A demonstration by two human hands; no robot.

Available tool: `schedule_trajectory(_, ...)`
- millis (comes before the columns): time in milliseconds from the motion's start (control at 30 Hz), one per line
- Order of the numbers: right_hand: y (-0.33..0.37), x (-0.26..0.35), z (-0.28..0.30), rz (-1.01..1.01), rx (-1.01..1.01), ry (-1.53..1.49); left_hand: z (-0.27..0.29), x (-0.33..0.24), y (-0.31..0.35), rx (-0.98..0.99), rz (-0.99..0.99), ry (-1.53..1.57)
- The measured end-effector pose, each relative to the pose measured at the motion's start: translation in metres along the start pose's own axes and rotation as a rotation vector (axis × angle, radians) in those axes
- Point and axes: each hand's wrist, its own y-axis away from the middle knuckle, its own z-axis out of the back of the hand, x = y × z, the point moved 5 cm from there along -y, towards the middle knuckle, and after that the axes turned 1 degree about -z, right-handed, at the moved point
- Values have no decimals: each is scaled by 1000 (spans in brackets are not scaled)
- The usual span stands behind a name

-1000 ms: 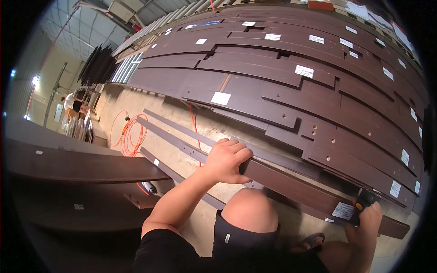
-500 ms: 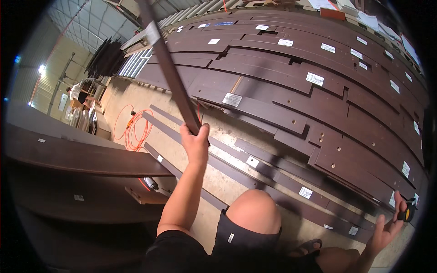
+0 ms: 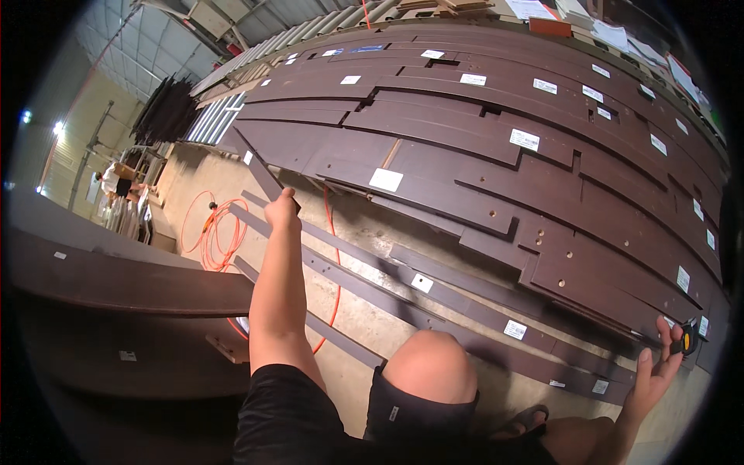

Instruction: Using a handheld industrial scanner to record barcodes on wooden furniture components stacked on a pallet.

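My left hand (image 3: 284,211), arm stretched forward, is closed around the near end of a narrow dark brown board (image 3: 260,169) with a white label. The board slants away to the upper left, by the corner of a broad layer of dark brown boards (image 3: 434,163). At the far right my right hand (image 3: 657,380) has its thumb and forefinger raised apart. A black and yellow tape measure (image 3: 688,339) sits at its fingers, beside the layer's edge; the fingers behind it are partly hidden, but they seem to grip it.
Several long narrow strips (image 3: 465,306) lie on the concrete floor before my knee. An orange hose (image 3: 219,232) is coiled at left. Large dark panels (image 3: 132,275) stand at lower left. Rollers (image 3: 225,116) and papers (image 3: 620,35) are at the back. Another person (image 3: 116,178) bends far left.
The board in my left hand has swung down from steeply raised to low beside the layer of boards. My left hand moved left and forward. The view shifted slightly; the tape measure rose a little.
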Motion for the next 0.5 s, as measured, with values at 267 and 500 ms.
schedule_trajectory(267, 2, 6, -3, -61, 7, 39, -54, 13, -57, 15, 150, 89)
schedule_trajectory(500, 0, 11, -13, -65, 1, 23, -58, 3, -112, 126, -71, -450)
